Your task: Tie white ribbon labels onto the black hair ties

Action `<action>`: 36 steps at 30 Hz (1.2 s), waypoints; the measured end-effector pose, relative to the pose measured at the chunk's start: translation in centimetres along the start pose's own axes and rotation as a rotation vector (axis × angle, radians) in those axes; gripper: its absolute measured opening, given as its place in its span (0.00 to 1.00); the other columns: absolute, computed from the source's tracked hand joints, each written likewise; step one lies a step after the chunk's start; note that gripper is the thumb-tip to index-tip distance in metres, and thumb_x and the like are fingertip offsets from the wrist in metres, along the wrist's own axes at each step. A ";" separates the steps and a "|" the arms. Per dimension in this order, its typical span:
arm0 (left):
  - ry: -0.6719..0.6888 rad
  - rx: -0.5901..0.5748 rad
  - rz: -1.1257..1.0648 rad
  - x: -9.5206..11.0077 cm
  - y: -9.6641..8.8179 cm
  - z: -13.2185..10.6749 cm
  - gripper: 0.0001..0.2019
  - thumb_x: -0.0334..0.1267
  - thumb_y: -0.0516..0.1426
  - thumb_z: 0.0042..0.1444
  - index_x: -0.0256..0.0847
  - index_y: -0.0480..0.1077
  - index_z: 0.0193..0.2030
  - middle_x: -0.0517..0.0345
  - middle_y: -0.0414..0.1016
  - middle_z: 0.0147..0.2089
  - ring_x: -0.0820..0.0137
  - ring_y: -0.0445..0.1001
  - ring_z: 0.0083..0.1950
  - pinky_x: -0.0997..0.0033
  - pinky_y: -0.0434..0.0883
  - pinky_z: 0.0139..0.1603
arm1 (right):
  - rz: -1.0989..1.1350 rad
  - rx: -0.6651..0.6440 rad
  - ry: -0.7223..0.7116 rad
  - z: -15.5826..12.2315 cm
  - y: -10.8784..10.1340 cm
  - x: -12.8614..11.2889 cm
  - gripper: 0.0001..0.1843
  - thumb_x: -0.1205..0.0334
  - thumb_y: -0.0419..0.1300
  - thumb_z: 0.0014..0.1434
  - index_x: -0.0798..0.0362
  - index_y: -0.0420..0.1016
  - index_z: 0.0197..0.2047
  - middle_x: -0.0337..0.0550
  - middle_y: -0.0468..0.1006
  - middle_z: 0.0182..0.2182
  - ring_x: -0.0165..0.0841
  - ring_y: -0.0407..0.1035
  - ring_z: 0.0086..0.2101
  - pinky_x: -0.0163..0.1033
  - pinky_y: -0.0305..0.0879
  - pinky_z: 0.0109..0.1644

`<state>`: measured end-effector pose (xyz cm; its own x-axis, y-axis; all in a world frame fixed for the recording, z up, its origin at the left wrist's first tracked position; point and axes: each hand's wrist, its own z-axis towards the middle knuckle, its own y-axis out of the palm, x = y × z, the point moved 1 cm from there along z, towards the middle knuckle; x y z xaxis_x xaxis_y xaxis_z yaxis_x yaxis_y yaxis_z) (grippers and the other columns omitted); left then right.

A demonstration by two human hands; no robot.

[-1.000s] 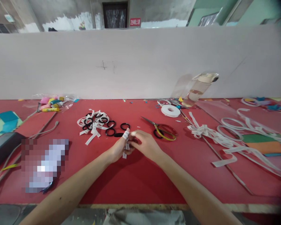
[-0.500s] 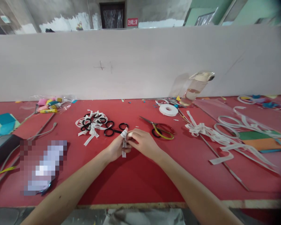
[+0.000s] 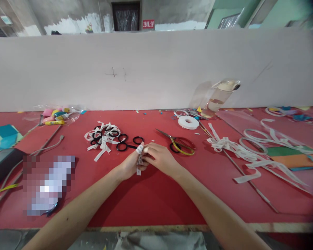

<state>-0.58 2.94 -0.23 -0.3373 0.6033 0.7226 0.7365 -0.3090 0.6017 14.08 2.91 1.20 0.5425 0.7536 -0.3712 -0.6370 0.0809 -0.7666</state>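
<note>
A narrow white printed ribbon (image 3: 139,149) is wrapped round the thumb of my left hand (image 3: 130,166), and a short end of it hangs below the fingers. My right hand (image 3: 160,158) is closed against the left one, its thumb and fingertips pinching the ribbon. The fingers partly hide where the ribbon crosses. Just beyond my hands lie several black rings (image 3: 138,140), one with a dark strip beside it. Left of these sits a pile of white ribbon bows with black rings (image 3: 103,137). Scissors with yellow-and-red handles (image 3: 182,146) lie to the right, blades apart.
A white ribbon roll (image 3: 188,122) and a tilted water bottle (image 3: 219,99) stand near the white partition (image 3: 156,69). Loose white ribbons (image 3: 232,147) spread over the red table (image 3: 146,205) at right. A blurred-out object (image 3: 52,187) and a cable (image 3: 41,150) are at left.
The ribbon between my fingertips looks more bunched, and its hanging end shows less. Both hands stay in nearly the same place; the view has shifted very slightly.
</note>
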 end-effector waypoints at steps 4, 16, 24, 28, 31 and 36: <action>-0.019 -0.029 0.030 0.2 0.0 -0.2 0.27 0.59 0.62 0.51 0.41 0.52 0.28 0.70 0.47 0.23 0.82 0.47 0.21 0.80 0.39 0.20 | -0.011 -0.037 -0.020 0.1 -0.4 0.1 0.05 0.69 0.64 0.58 0.53 0.72 0.35 0.43 0.79 0.35 0.34 0.70 0.36 0.38 0.64 0.42; -0.009 0.038 0.105 0.3 0.4 -0.2 0.28 0.63 0.60 0.50 0.37 0.60 0.29 0.65 0.59 0.27 0.84 0.48 0.20 0.81 0.40 0.19 | 0.139 -0.032 -0.016 0.0 -0.6 0.3 0.05 0.70 0.61 0.57 0.51 0.70 0.33 0.40 0.76 0.30 0.32 0.66 0.33 0.35 0.62 0.38; 0.031 0.062 -0.041 0.2 0.5 -0.2 0.29 0.63 0.62 0.48 0.41 0.54 0.29 0.71 0.48 0.22 0.83 0.45 0.19 0.82 0.39 0.19 | 0.038 0.040 -0.030 0.0 0.4 -0.1 0.04 0.67 0.63 0.60 0.51 0.74 0.39 0.45 0.81 0.42 0.36 0.73 0.44 0.41 0.68 0.50; 0.008 0.067 -0.058 0.3 0.5 -0.2 0.28 0.63 0.59 0.52 0.42 0.52 0.28 0.71 0.46 0.21 0.82 0.45 0.19 0.82 0.38 0.19 | -0.008 0.025 -0.022 0.1 0.3 -0.2 0.02 0.66 0.63 0.61 0.52 0.74 0.38 0.45 0.81 0.41 0.35 0.73 0.41 0.39 0.68 0.47; -0.028 0.033 -0.042 0.4 0.4 -0.2 0.28 0.63 0.57 0.54 0.42 0.51 0.27 0.71 0.46 0.20 0.81 0.45 0.19 0.81 0.39 0.19 | -0.078 -0.004 -0.058 0.2 0.1 -0.2 0.03 0.65 0.62 0.62 0.53 0.72 0.36 0.45 0.81 0.38 0.35 0.71 0.38 0.38 0.66 0.43; -0.076 -0.032 -0.013 0.7 0.1 -0.2 0.27 0.64 0.54 0.57 0.41 0.52 0.26 0.69 0.49 0.20 0.81 0.45 0.19 0.81 0.41 0.18 | -0.181 -0.012 -0.074 0.2 -0.1 0.0 0.05 0.64 0.61 0.63 0.53 0.71 0.34 0.44 0.78 0.33 0.34 0.68 0.33 0.37 0.62 0.38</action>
<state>-0.85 3.14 0.43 -0.3003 0.6610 0.6877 0.7130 -0.3234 0.6222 14.03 3.04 1.43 0.6054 0.7736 -0.1872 -0.5260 0.2123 -0.8236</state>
